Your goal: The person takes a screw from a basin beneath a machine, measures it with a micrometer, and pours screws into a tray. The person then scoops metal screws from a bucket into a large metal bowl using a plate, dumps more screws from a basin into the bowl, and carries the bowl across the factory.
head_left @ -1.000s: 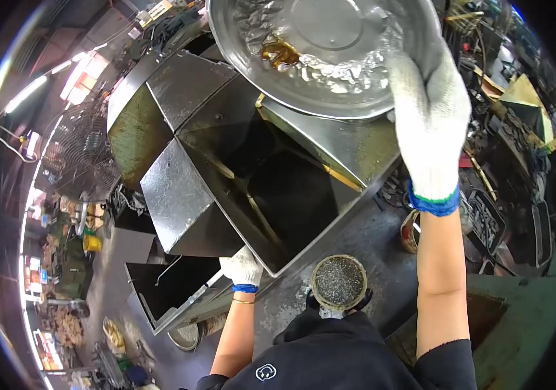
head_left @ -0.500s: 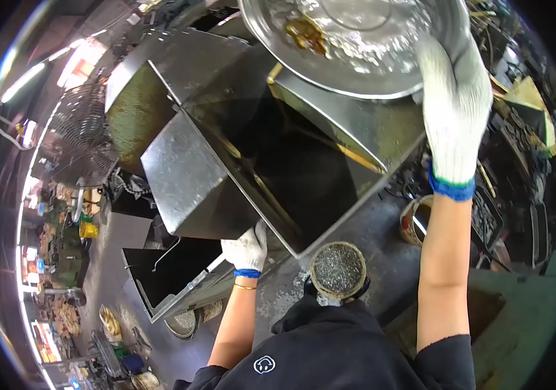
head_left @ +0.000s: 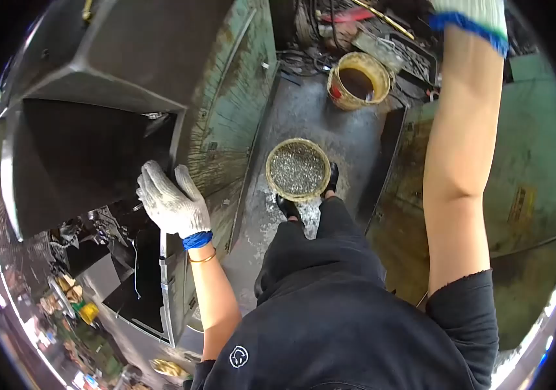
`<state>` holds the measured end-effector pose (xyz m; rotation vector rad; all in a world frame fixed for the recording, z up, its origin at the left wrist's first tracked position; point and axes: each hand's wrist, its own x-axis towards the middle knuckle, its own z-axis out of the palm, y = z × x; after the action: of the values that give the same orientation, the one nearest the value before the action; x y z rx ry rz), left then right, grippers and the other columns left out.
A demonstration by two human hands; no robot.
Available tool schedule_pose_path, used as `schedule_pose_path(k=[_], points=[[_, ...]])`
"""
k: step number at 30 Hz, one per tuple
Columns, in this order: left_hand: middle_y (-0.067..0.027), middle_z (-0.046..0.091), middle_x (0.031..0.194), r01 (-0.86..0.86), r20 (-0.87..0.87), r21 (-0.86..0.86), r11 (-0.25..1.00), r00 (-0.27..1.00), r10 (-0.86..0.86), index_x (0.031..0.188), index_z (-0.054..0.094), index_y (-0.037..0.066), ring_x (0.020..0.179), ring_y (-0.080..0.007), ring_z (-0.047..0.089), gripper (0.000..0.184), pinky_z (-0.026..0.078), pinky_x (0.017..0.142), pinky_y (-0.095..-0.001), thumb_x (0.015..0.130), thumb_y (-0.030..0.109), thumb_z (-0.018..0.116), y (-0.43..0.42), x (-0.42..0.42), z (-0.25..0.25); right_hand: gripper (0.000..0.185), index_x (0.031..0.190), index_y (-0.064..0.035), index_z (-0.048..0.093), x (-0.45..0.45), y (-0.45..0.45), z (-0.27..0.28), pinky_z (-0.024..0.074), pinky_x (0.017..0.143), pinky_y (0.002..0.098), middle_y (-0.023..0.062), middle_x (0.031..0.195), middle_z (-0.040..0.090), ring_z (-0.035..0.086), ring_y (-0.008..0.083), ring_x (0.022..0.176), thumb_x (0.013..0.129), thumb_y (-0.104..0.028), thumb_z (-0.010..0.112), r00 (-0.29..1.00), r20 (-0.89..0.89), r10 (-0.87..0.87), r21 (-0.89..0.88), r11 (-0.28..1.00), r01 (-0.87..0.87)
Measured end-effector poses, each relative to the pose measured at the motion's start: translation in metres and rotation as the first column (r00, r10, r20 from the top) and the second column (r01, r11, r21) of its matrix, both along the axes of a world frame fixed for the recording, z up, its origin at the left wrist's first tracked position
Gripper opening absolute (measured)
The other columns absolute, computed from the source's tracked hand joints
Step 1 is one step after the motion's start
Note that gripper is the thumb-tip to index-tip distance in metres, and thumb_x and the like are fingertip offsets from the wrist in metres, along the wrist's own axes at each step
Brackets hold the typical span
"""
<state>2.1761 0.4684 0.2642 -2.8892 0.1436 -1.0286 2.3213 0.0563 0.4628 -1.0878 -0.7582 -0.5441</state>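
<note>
My left hand [head_left: 173, 201], in a white knit glove with a blue cuff, is held up with its fingers stretched out and the thumb apart. It is beside the lower edge of a dark metal hopper [head_left: 132, 88]; whether it touches the metal I cannot tell. My right hand [head_left: 473, 19], gloved the same way, is cut off by the top edge at the far right. Only the cuff and wrist part show; its fingers are out of view. Between my feet is a round bucket [head_left: 297, 169] full of small shiny metal bits.
A yellowish bucket [head_left: 358, 84] with dark brown liquid stands farther ahead on the grey floor [head_left: 304, 110]. Green machine panels rise on the left [head_left: 236, 97] and right [head_left: 525, 214]. A tray of metal pieces [head_left: 414, 58] and cables lie beyond.
My view has swung down and to the right. The metal basin with liquid at my right hand has left the view. My left hand now shows with its fingers spread.
</note>
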Motion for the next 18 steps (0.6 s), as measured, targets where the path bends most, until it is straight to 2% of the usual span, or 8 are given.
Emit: schedule_pose_path(k=[3,5,8,9,11,13,15,18], points=[[-0.0247,0.06,0.127,0.031,-0.038,-0.111,0.993,0.999,-0.035,0.131,0.056,-0.003,0.116,-0.0432,0.057,0.053,0.043,0.104,-0.0492,0.094,0.033,0.063,-0.001,-0.009,0.004,0.015,0.099,-0.0032,0.065,-0.063,0.002,-0.068,0.049,0.061,0.0237,0.0039,0.087,0.067,0.061,0.0093,0.071,0.089,-0.015,0.067,0.899,-0.406,-0.165,0.116,0.966,0.23],[-0.0243,0.058,0.131,0.065,-0.052,-0.156,0.986,0.996,-0.074,0.133,0.055,-0.002,0.122,-0.0418,0.054,0.053,0.041,0.107,-0.048,0.093,0.032,0.064,-0.003,-0.015,0.007,0.022,0.11,-0.0015,0.066,-0.106,-0.027,-0.151,0.0491,0.062,0.0212,0.0044,0.094,0.067,0.063,0.0113,0.079,0.095,-0.018,0.062,0.646,-0.761,-0.056,0.193,0.931,0.308],[-0.0262,0.054,0.135,0.232,-0.076,-0.223,0.947,0.964,-0.254,0.133,0.053,-0.006,0.128,-0.0449,0.048,0.053,0.036,0.111,-0.0507,0.09,0.022,0.065,-0.026,-0.032,0.01,0.022,0.109,0.0,0.064,-0.172,0.025,-0.229,0.0517,0.061,0.0235,0.0062,0.093,0.067,0.063,0.0144,0.075,0.092,-0.015,0.061,0.345,-0.92,-0.188,-0.056,0.931,0.36],[-0.0276,0.052,0.137,0.314,-0.067,-0.279,0.907,0.936,-0.345,0.133,0.052,-0.007,0.128,-0.0478,0.046,0.054,0.035,0.111,-0.0539,0.089,0.02,0.065,-0.036,-0.037,0.004,0.026,0.11,0.0006,0.063,-0.189,0.042,-0.253,0.0517,0.058,0.0244,0.0063,0.093,0.067,0.062,0.0149,0.071,0.091,-0.018,0.061,0.153,-0.94,-0.304,-0.231,0.9,0.37],[-0.0298,0.05,0.137,0.321,-0.314,-0.386,0.865,0.836,-0.45,0.133,0.051,-0.007,0.128,-0.0492,0.046,0.059,0.037,0.109,-0.0534,0.083,0.018,0.068,-0.055,-0.047,-0.016,0.042,0.122,0.003,0.058,-0.227,0.05,-0.332,0.0537,0.073,0.0287,0.0109,0.102,0.066,0.063,0.0155,0.085,0.082,-0.009,0.062,0.064,-0.961,-0.269,-0.244,0.933,0.264],[-0.0282,0.052,0.137,0.42,-0.396,-0.401,0.814,0.722,-0.568,0.131,0.053,-0.008,0.13,-0.0463,0.047,0.055,0.037,0.111,-0.049,0.084,0.015,0.069,-0.075,-0.049,-0.072,0.05,0.133,-0.0024,0.052,-0.263,0.071,-0.404,0.0557,0.078,0.0324,0.0124,0.112,0.068,0.068,0.02,0.092,0.084,-0.006,0.058,-0.047,-0.859,-0.511,-0.509,0.837,0.202],[-0.0284,0.054,0.132,0.401,-0.527,-0.448,0.799,0.603,-0.599,0.131,0.051,-0.007,0.126,-0.046,0.05,0.059,0.04,0.109,-0.0472,0.08,0.016,0.071,-0.091,-0.053,-0.141,0.06,0.14,-0.0051,0.045,-0.299,0.087,-0.471,0.0533,0.087,0.0369,0.0164,0.123,0.063,0.066,0.0289,0.107,0.081,-0.002,0.056,0.096,-0.41,-0.907,-0.91,0.414,0.023],[-0.0257,0.054,0.13,0.349,-0.66,-0.571,0.743,0.342,-0.668,0.137,0.044,-0.005,0.121,-0.0435,0.052,0.073,0.044,0.104,-0.0461,0.073,0.017,0.075,-0.105,-0.044,-0.24,0.065,0.142,-0.0119,0.043,-0.319,0.108,-0.506,0.0516,0.092,0.0456,0.0234,0.126,0.058,0.062,0.0423,0.105,0.078,-0.001,0.053,0.144,-0.372,-0.917,-0.921,0.345,-0.179]])
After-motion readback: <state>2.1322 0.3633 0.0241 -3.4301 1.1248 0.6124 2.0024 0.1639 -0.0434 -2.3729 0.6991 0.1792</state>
